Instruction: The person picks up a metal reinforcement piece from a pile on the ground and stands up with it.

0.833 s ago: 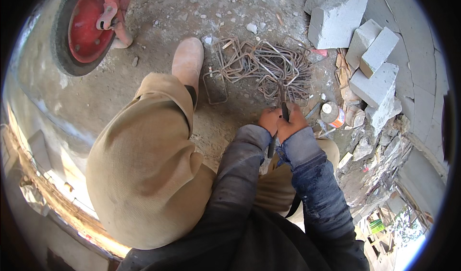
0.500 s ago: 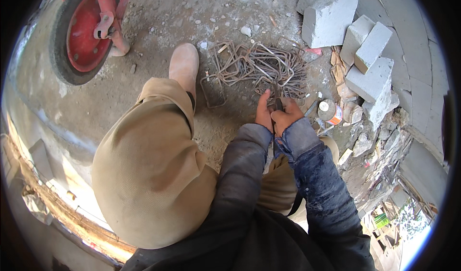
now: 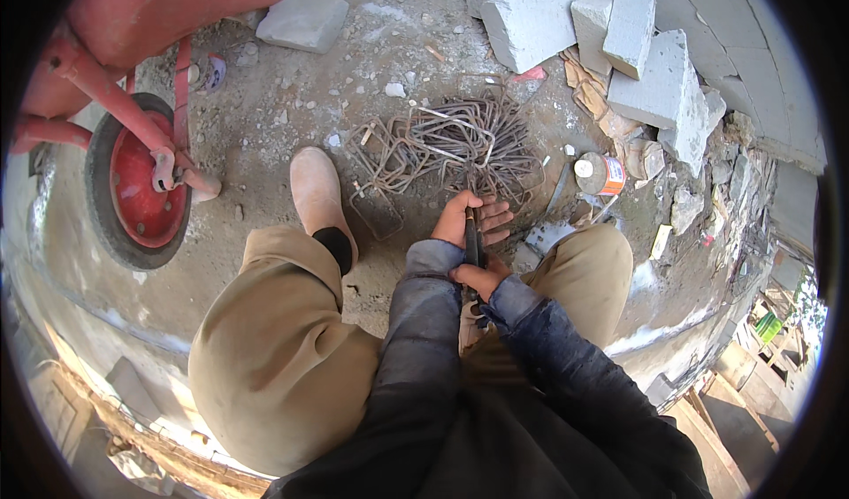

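My left hand (image 3: 455,220) lies beside a dark long-handled metal tool (image 3: 474,238), its fingers spread out on the tool's far side and its palm partly hidden. Just below it, my right hand (image 3: 482,278) is closed round the handle of that tool. The tool's tip, hard to make out, reaches into a tangled pile of bent, rusty rebar pieces (image 3: 442,141) on the dusty ground. Right of the pile stands a container with an orange label (image 3: 600,174), near a thin flat metal strip (image 3: 557,188).
A red wheelbarrow (image 3: 141,190) with a black tyre is at the left. Several pale grey blocks (image 3: 526,17) and broken rubble (image 3: 685,207) lie at the back and right, with crumpled brown paper (image 3: 584,92) among them. My knees and left boot (image 3: 314,190) frame the work spot.
The view has shifted, showing more wheelbarrow. My left hand's fingers have spread out to the right of the tool, and my right hand now sits lower on it, below the left.
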`<state>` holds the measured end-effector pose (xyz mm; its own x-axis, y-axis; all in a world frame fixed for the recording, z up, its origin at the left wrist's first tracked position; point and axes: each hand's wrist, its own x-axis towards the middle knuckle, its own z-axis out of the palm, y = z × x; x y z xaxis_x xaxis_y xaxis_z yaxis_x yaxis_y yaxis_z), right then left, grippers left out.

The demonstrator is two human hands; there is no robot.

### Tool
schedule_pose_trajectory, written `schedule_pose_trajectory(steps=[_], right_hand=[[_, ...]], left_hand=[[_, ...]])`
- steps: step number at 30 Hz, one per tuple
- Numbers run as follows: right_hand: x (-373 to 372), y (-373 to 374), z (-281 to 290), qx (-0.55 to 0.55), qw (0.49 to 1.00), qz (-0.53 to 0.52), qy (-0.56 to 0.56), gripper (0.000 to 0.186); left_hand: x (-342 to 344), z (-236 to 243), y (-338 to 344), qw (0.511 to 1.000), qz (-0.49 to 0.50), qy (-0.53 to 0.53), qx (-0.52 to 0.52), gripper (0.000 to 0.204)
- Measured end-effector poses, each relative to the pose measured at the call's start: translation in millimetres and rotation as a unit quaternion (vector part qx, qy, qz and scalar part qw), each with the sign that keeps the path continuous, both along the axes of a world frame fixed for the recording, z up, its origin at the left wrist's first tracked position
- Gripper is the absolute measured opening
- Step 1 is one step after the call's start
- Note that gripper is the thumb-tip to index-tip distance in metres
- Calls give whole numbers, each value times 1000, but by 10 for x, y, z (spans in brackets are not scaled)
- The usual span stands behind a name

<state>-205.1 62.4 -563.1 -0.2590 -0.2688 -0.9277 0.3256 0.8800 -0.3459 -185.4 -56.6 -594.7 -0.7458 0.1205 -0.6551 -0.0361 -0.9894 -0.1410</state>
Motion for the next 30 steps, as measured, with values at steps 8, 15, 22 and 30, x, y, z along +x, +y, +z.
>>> schedule_pose_trajectory(steps=[8, 15, 22, 30], right_hand=[[-53, -263, 589, 91, 978, 164, 88, 87], [19, 127, 153, -129, 985, -94, -62, 66], [-10, 155, -16, -238, 718, -394, -523, 55], [23, -70, 246, -235, 645, -485, -542, 64]], left_hand=[[-40, 87, -115, 949, -217, -132, -184, 26], [-41, -38, -90, 974, -185, -85, -102, 19], [-34, -17, -125, 991, -134, 1, -15, 16], [23, -70, -249, 978, -192, 64, -49, 16]])
